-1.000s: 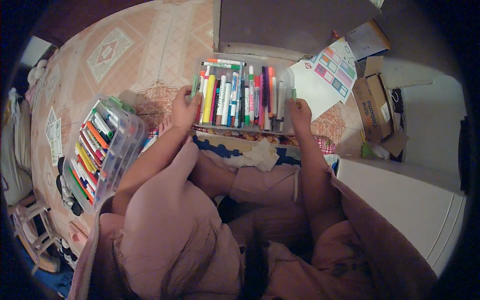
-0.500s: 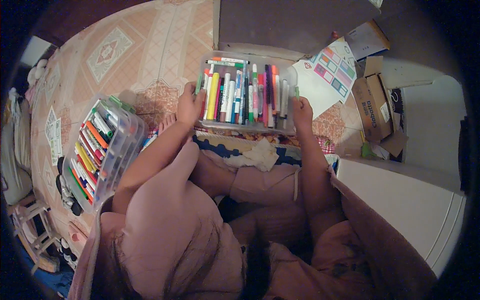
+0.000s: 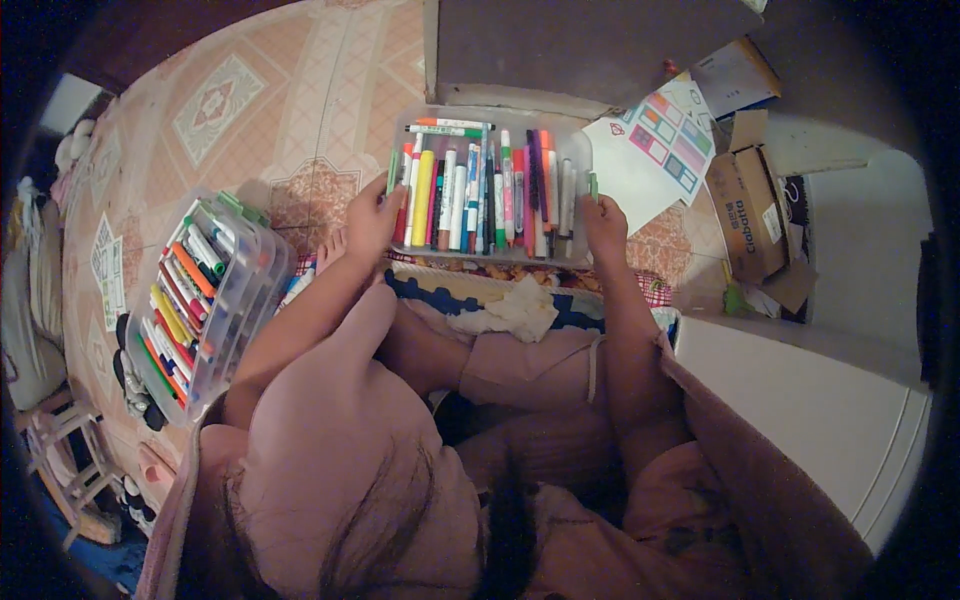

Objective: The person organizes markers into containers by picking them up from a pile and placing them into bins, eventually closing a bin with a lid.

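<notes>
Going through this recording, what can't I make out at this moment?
Head view: left hand and right hand, some fingers hidden behind the hands themselves.
Head view: clear box between them, its underside hidden by the markers inside.
Head view: container at left, its lower contents blurred by cloudy walls.
Head view: grey bundle, cut off by the dark fisheye rim.

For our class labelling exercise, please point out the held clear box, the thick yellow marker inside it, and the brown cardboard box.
Clear box (image 3: 545,118): head view, bare plastic near its far edge.
Yellow marker (image 3: 422,199): head view, middle of its barrel.
Cardboard box (image 3: 747,215): head view, brown side panel.
</notes>
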Motion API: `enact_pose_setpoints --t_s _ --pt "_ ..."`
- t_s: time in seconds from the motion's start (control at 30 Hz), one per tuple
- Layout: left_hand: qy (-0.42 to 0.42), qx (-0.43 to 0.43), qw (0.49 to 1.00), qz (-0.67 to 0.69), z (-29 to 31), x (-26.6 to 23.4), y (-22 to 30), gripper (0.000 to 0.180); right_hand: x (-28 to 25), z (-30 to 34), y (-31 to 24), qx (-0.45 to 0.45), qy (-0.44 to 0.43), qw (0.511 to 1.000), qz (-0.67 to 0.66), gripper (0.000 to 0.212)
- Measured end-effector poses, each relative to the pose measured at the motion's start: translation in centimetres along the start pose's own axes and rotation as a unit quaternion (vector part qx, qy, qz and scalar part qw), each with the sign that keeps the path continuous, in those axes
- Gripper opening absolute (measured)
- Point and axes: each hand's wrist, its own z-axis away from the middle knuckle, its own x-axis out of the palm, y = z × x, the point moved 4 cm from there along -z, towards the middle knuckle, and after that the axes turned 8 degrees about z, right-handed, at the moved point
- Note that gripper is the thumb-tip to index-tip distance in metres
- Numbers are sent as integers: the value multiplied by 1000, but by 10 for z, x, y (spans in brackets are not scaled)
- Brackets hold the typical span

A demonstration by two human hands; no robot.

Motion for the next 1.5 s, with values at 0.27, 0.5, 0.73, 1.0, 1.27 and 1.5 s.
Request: enact_pose_setpoints --t_s 0.27,0.5,0.73,1.0,1.27,1.5 --pt "-30 -35 998 -51 2 1 7 35 -1 1 1 6 19 1000 11 23" --pt "41 -24 998 -39 1 -2 6 33 1 5 -7 12 -34 998 -55 23" --pt "-25 -82 989 118 1 0 12 30 2 0 4 -3 1 999 -37 23" --pt "-119 -104 965 211 -42 2 -42 40 1 2 -1 7 -13 998 -69 24" --pt "-195 -46 977 77 -52 -9 -35 44 0 7 -13 11 -9 999 -45 24" --pt "-129 92 982 -106 -53 -14 -28 35 1 6 -10 1 -14 999 -40 24"
